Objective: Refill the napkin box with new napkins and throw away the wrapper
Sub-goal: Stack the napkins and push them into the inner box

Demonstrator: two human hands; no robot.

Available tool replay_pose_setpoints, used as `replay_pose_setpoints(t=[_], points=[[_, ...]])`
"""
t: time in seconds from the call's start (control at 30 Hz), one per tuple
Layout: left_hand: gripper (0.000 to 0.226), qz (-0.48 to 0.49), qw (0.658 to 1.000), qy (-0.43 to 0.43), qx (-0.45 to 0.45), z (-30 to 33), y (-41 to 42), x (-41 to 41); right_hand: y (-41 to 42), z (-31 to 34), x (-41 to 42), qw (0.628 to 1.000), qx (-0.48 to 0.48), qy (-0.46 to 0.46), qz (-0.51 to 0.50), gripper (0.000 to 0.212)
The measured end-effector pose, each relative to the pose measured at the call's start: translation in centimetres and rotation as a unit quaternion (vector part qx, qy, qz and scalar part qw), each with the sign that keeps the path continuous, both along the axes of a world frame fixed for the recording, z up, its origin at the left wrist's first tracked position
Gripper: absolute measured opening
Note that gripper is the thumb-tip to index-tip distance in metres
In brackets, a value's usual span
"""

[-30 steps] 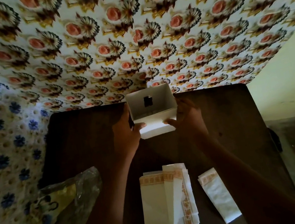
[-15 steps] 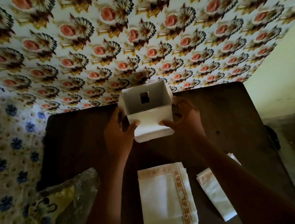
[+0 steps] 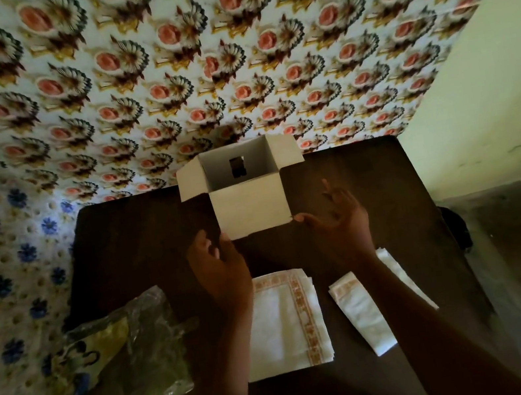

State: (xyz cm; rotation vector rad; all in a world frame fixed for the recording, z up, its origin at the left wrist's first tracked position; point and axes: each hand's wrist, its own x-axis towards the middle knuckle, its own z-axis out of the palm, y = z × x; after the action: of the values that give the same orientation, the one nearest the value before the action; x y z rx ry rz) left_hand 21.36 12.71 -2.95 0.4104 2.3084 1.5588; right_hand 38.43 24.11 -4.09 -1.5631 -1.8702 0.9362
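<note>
Near the far edge of the dark surface stands the white napkin box, its open top facing the camera and its flaps folded out to left and right; a small dark slot shows on the inner wall. Behind that edge hangs flowered wallpaper, and a plain pale wall closes the right side. Bare room lies left and right of the box.

Closer in, a stack of white napkins with an orange border lies flat, its long axis running toward the box. Just to its right, apart from it, a smaller folded napkin lies slanted, partly hidden by the right forearm. A crumpled clear wrapper with yellow print overhangs the near left corner.

Both arms reach forward from the near edge. The left hand is loosely spread, thumb tip at the lower left corner of the box front. The right hand is spread with fingers raised, thumb tip at the lower right corner; neither hand grips the box.
</note>
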Motion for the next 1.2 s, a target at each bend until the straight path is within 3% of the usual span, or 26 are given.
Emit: replay_pose_setpoints(t=[0.1,0.27,0.33,0.47,0.73,0.87,1.03,1.2], points=[[0.048,-0.031,0.999,-0.014,-0.009,-0.9,-1.2,4.7,-1.7,-1.4,3.4,0.999,0.003,-0.038,-0.006,0.077],[0.062,-0.087,0.996,0.015,-0.031,-1.6,-1.8,11.4,-4.8,-3.6,9.3,0.997,-0.078,-0.004,-0.016,0.046],[0.071,-0.084,0.996,0.025,-0.029,-1.8,-1.5,12.7,-5.4,-3.9,10.8,0.992,-0.115,0.046,-0.037,0.058],[0.081,-0.021,1.000,0.020,-0.012,-2.0,-0.1,13.3,-5.1,-4.8,11.9,0.991,-0.130,0.035,0.012,0.071],[0.061,0.093,0.994,0.020,0.047,1.1,4.1,7.5,-2.6,-5.7,12.2,0.991,-0.121,0.005,0.056,0.055],[0.044,0.084,0.995,0.047,0.003,2.0,5.1,4.9,-2.1,-5.8,12.2,0.990,-0.128,0.009,0.055,0.051],[0.042,0.072,0.995,0.062,-0.022,1.5,4.8,1.6,-2.2,-6.2,12.0,0.990,-0.116,-0.037,0.068,0.047],[0.036,0.106,0.993,0.042,0.006,1.2,4.4,1.1,-2.5,-6.8,12.7,0.986,-0.128,-0.080,0.066,0.047]])
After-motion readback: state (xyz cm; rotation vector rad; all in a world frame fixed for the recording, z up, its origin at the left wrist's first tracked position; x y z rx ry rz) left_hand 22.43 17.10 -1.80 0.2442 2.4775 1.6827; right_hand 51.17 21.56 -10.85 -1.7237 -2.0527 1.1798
